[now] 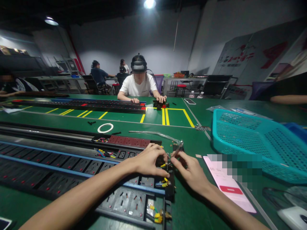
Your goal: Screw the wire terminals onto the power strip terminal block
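Several long socket strips lie side by side at the lower left, with coloured wires showing at their right ends. My left hand (153, 159) curves its thumb and fingers around the end of a black power strip (144, 181), near yellow wire connectors (164, 165). Opposite it, my right hand (188, 166) pinches a slim shiny metal tool (178, 149), tilted with its lower end at the strip's end. The tool's exact kind and its tip are unclear. In front lies another strip (127, 201) with yellow-green wires (156, 217) at its open end.
A phone (230, 185) with a pink screen lies right of my hand, beside a turquoise plastic basket (254, 134). A white tape ring (105, 128) and small nuts lie beyond the strips. Across the green table (124, 118), a person (139, 84) handles a black part.
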A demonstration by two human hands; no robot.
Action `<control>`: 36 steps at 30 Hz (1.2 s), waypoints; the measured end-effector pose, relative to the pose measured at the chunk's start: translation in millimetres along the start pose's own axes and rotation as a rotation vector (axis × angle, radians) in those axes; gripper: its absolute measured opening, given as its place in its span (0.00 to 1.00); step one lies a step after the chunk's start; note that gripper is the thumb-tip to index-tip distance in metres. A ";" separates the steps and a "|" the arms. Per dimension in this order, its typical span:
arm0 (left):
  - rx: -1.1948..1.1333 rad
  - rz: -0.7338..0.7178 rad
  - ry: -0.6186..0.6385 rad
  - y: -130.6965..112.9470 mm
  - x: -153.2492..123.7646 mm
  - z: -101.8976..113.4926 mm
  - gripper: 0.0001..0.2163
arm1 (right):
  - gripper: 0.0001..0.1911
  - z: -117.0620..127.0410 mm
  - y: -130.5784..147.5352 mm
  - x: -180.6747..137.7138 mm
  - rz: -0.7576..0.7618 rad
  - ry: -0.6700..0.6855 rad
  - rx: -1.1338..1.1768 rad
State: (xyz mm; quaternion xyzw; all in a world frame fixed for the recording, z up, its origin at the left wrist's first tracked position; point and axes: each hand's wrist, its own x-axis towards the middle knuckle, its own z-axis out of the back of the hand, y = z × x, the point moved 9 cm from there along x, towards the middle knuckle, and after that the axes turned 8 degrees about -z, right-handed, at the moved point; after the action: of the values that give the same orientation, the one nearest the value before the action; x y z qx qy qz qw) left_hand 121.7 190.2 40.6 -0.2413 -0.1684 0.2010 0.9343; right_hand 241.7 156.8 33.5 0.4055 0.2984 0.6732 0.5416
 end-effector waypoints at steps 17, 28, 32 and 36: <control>0.002 0.004 -0.008 -0.5 0.0 1.1 0.22 | 0.06 4.5 13.8 -16.5 0.314 -0.155 -0.131; 0.010 -0.007 -0.014 -1.4 0.5 1.7 0.22 | 0.06 -8.1 31.9 -16.9 0.370 0.025 -0.245; 0.008 -0.012 -0.020 -1.8 0.4 2.1 0.23 | 0.06 -5.6 25.7 -11.5 0.204 0.009 -0.173; 0.009 -0.029 -0.018 -2.1 0.7 1.5 0.23 | 0.07 -7.0 26.2 -10.0 0.197 0.039 -0.157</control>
State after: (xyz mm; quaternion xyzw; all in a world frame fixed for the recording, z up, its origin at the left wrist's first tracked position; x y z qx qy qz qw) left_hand 122.3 189.4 43.1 -0.2330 -0.1795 0.1904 0.9366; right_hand 223.7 141.1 49.8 0.3760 0.2140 0.7522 0.4970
